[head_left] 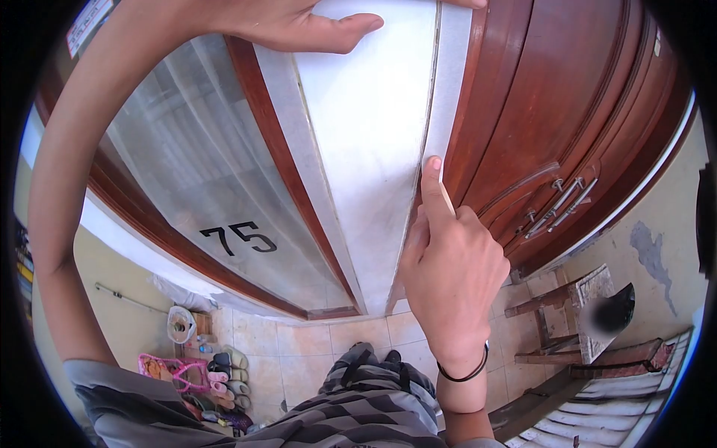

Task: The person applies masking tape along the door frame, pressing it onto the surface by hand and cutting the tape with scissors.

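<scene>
My left hand (302, 28) lies against the top of a white panel (366, 127), its thumb stretched out and most of its fingers cut off by the upper edge. My right hand (455, 276) is closed around a thin pale stick-like tool (446, 200), with the index finger pointing up along it. That fingertip is at the dark groove (429, 112) on the panel's right side. The rest of the tool is hidden by the hand, so I cannot make out its exact kind. A black band (467, 377) circles the right wrist.
A glass window (216, 149) marked 75 is left of the panel; a brown wooden door (545, 97) with metal handles (564, 205) is to the right. Shoes (235, 377) and a pink rack (175, 369) stand lower left. A worn wooden stool (594, 299) sits lower right.
</scene>
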The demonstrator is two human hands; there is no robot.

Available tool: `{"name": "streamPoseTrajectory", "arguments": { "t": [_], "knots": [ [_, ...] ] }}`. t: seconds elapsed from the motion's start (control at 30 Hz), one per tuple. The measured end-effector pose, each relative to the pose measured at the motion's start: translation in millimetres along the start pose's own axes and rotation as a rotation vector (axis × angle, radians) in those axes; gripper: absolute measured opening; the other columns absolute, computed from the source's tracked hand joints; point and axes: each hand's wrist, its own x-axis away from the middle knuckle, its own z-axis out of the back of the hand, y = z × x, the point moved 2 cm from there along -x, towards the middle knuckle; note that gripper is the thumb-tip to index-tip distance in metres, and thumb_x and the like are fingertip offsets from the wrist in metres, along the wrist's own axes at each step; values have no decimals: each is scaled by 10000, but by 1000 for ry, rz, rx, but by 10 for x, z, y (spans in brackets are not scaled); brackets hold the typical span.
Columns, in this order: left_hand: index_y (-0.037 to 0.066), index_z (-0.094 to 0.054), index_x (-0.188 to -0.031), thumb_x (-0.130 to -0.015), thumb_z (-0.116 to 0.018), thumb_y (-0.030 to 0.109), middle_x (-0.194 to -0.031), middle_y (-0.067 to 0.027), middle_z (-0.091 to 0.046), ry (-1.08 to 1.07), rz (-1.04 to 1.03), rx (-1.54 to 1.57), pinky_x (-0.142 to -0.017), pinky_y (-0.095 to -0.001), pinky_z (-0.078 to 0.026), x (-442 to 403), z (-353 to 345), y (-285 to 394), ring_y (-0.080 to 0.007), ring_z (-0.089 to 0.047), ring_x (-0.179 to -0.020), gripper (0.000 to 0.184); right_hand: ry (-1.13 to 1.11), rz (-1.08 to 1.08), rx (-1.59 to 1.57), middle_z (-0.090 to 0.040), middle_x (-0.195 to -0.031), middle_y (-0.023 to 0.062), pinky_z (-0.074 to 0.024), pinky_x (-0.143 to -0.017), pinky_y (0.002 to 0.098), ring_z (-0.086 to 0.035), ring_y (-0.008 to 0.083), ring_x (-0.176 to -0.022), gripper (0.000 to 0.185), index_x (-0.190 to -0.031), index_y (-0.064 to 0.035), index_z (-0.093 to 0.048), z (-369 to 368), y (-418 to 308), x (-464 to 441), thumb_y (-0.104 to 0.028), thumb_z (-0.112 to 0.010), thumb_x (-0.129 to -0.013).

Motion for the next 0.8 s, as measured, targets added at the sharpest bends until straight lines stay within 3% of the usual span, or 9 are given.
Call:
{"name": "streamPoseTrajectory", "arguments": {
  "t": [0.13, 0.23, 0.33, 0.53, 0.6, 0.73, 0.8],
  "knots": [
    [465, -471, -1622, -887, -508, 509, -1739, -285, -281, 221, -32, 31, -1285, -780, -86, -2, -29, 18, -446, -266, -1632, 737, -10, -5, -11, -634, -704, 129, -486, -524, 442, -667, 317, -587, 507, -1499, -163, -679, -1, -2, -8, -145, -684, -992],
    [466, -466, -1624, -890, -501, 514, -1738, -283, -283, -9, 2, 1, -1286, -780, -81, 2, 17, -1, -445, -268, -1631, 737, -21, -5, -3, -635, -702, 124, -480, -519, 431, -665, 303, -581, 505, -1501, -156, -677, 11, -3, -17, -144, -682, -996],
    [467, -459, -1628, -887, -504, 516, -1735, -284, -287, 121, -9, 99, -1286, -780, -80, 8, -15, -11, -445, -270, -1630, 745, -24, 1, 0, -631, -695, 119, -475, -513, 422, -659, 291, -574, 504, -1501, -151, -678, 14, -5, -26, -143, -683, -997],
    [470, -449, -1633, -887, -505, 518, -1735, -283, -286, -24, 2, 24, -1288, -780, -76, 0, -19, -5, -450, -268, -1630, 750, -41, 6, 21, -627, -686, 117, -471, -508, 415, -652, 288, -572, 502, -1505, -143, -672, 19, -14, -42, -144, -678, -1003],
    [470, -445, -1634, -889, -505, 522, -1739, -283, -278, 197, -32, 29, -1288, -781, -73, 5, -93, -1, -451, -267, -1629, 749, -36, 9, 24, -628, -687, 117, -474, -510, 419, -654, 290, -575, 503, -1506, -143, -671, 18, -15, -42, -146, -680, -1003],
    [478, -434, -1638, -889, -513, 523, -1743, -280, -274, 212, -27, -31, -1288, -780, -74, -25, -41, 23, -448, -267, -1630, 755, -38, 2, 24, -640, -697, 119, -490, -522, 443, -663, 308, -589, 498, -1495, -141, -679, 24, -29, -50, -145, -683, -997],
    [444, -432, -1646, -893, -526, 527, -1746, -284, -267, 38, 2, 42, -1294, -773, -62, -23, -2, 34, -451, -263, -1631, 763, -29, -3, 20, -650, -708, 123, -506, -533, 456, -675, 321, -600, 506, -1496, -137, -675, 20, -38, -46, -143, -685, -990]
  ]
}}
